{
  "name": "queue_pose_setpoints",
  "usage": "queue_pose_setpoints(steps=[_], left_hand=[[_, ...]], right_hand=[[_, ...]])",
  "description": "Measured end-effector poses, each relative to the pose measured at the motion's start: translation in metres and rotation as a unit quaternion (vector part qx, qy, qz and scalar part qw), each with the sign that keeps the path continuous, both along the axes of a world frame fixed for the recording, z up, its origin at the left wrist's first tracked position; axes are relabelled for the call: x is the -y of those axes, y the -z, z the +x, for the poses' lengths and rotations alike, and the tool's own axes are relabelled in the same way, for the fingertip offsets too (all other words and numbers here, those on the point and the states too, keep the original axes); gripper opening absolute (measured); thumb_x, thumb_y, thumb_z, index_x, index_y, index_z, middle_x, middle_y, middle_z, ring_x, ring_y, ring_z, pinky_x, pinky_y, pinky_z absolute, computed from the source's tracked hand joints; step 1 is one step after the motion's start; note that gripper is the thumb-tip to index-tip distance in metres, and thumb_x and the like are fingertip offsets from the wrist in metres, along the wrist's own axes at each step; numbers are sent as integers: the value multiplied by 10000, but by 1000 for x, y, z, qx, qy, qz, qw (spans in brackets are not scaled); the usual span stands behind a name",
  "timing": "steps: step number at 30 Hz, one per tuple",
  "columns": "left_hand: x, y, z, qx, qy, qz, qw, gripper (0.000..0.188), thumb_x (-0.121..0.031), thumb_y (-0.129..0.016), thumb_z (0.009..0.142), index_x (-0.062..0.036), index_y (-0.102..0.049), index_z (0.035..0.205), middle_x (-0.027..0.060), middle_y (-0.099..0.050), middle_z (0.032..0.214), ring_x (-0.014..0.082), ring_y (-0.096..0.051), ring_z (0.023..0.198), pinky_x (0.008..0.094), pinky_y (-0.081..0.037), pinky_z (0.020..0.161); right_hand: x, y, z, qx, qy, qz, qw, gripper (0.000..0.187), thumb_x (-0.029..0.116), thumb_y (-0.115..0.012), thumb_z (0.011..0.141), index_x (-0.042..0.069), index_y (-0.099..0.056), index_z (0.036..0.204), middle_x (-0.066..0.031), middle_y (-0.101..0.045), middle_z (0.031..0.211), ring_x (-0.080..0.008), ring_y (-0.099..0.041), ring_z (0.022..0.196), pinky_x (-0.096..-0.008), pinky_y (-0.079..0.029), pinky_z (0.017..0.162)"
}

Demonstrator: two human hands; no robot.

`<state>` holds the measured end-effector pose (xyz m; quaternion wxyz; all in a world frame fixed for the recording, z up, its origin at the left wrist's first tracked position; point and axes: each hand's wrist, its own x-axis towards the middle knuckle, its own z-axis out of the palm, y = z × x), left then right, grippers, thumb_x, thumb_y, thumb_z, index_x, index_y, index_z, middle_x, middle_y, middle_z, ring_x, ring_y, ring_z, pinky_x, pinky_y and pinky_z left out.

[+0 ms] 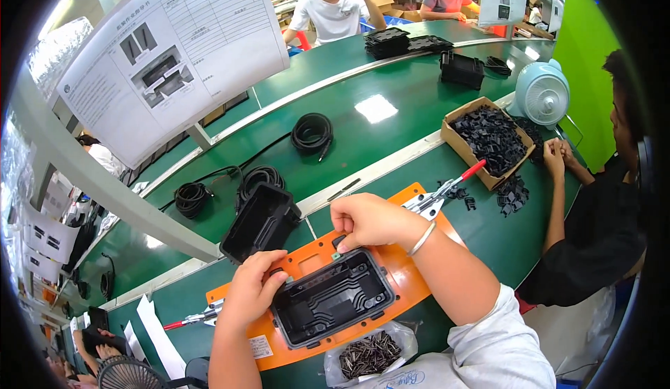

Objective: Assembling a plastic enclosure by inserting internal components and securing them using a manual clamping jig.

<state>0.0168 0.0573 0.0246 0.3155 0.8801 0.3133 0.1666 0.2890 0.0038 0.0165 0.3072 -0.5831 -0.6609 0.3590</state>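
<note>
Curling inward at the far edge of an open black plastic enclosure (331,298), the right hand (375,222) had its thumb and fingers nearly together beside a small black clip (338,242); whether they gripped it could not be told. The left hand (255,288) had its fingers partly bent at the far left corner, any hold unclear. The enclosure lay open side up on an orange fixture plate (410,281), between a black housing (259,223) and a bag of screws (370,355) on the green bench (481,239).
</note>
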Motion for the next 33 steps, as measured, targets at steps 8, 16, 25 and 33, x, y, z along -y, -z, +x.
queue_pose_setpoints(steps=[8, 16, 25, 33], left_hand=[[1, 4, 0, -21, 13, 83, 996, 369, -123, -680, 823, -32, -598, 1171, 122, -609, 1108, 304, -565, 1007, 377, -448, 869], [21, -18, 7, 89, 107, 205, 969, 476, -226, -802, 712, -64, -642, 1129, 114, -625, 1142, 301, -588, 1023, 392, -460, 866], [37, -11, 14, -19, 281, 134, 950, 524, -384, -732, 780, -121, -616, 1217, 135, -416, 1444, 359, -362, 1336, 507, -339, 1027], [53, -4, 19, -134, 251, 182, 941, 733, -617, -527, 862, -148, -446, 1419, 118, -204, 1575, 390, -127, 1455, 625, -129, 1129]], right_hand=[[5, 0, 3, -26, -26, 69, 997, 332, 153, -839, 695, 28, -558, 821, -39, -596, 726, -113, -571, 665, -266, -484, 593], [7, 2, -5, 7, 37, 109, 993, 290, 220, -768, 791, 1, -579, 804, -86, -600, 657, -151, -569, 596, -294, -462, 552], [7, 0, -9, -7, 51, 132, 990, 196, 123, -712, 850, -14, -577, 809, -45, -579, 648, -90, -526, 586, -247, -451, 539], [7, -3, -8, -19, 73, 165, 983, 208, 116, -724, 843, -4, -562, 792, -7, -574, 646, -52, -513, 568, -215, -449, 526]])
